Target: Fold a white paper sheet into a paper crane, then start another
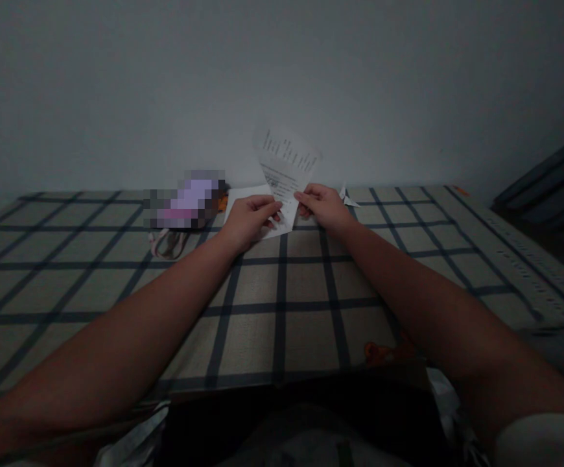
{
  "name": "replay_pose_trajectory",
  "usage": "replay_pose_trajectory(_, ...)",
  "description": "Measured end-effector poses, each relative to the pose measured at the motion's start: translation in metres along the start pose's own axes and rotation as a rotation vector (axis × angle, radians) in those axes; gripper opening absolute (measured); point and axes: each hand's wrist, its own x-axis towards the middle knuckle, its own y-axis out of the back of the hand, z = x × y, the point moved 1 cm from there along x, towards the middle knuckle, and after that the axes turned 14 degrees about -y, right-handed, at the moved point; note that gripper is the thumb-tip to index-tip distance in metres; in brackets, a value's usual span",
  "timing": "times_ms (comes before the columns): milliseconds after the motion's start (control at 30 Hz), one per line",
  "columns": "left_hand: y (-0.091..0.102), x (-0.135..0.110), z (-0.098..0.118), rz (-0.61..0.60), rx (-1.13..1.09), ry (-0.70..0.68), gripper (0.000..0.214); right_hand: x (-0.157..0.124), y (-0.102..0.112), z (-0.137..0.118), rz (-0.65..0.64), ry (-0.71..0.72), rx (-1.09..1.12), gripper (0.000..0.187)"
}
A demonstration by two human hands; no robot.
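Observation:
Between my hands is a thin sheet of printed paper (289, 170), its upper part raised and fanned out toward the wall. My left hand (253, 217) pinches its lower left side between thumb and fingers. On the right edge, my right hand (325, 204) pinches the same sheet. White paper (247, 193) lies on the checked cloth behind and under my left hand; whether it is one sheet or several I cannot tell. A small folded piece of white paper (349, 198) rests just beyond my right hand.
A checked cloth or mat (306, 279) covers the surface, which meets a plain wall (282, 78). Left of my hands lies a blurred-out purple item (192, 201) with a pale strap loop (168, 243). An orange thing (376, 352) is near the front edge. Dark slats (549, 168) stand at right.

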Motion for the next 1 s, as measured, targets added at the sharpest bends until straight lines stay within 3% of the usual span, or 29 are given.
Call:
replay_pose_trajectory(133,-0.0022,-0.0005,-0.0001,-0.041,-0.028,0.029,0.025,0.0001,0.0007,0.0003,0.018,0.002,0.044,0.022)
replay_pose_trajectory(500,-0.0005,0.0011,-0.0041,0.023,-0.09,0.016,0.03,-0.0035,0.0001,-0.004,0.031,0.006,-0.014,0.023)
replay_pose_trajectory(667,0.0031,0.0054,-0.0079,0.054,-0.006,-0.036,0.026,-0.0044,0.0002,-0.0041,0.016,0.006,-0.041,0.023)
replay_pose_trajectory(1000,0.001,0.0043,-0.0022,0.137,-0.053,-0.029,0.022,-0.0047,0.0014,-0.003,-0.033,0.005,-0.087,0.02)
